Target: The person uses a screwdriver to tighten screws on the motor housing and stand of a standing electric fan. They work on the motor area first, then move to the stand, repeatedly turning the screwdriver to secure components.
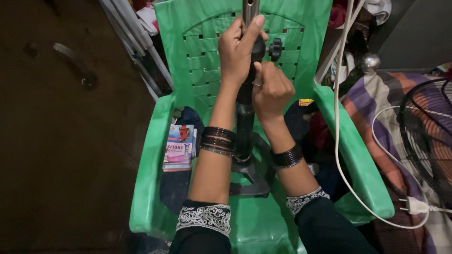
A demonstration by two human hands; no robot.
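Observation:
A black fan stand pole (244, 117) rises from a black cross base (252, 181) that rests on the seat of a green plastic chair (150, 169). My left hand (238, 49) is wrapped around the pole near its top, where a silver inner tube (250, 9) comes out. My right hand (270, 89) grips the pole just below and to the right. A black adjusting knob (275, 48) sticks out to the right of the pole, above my right hand. Both wrists wear dark bangles.
A stack of small books (180, 146) lies on the seat at the left. A white cable (341, 117) with a plug (415, 205) hangs over the right armrest. A black fan grille (426, 136) lies on striped cloth at the right. Dark floor lies to the left.

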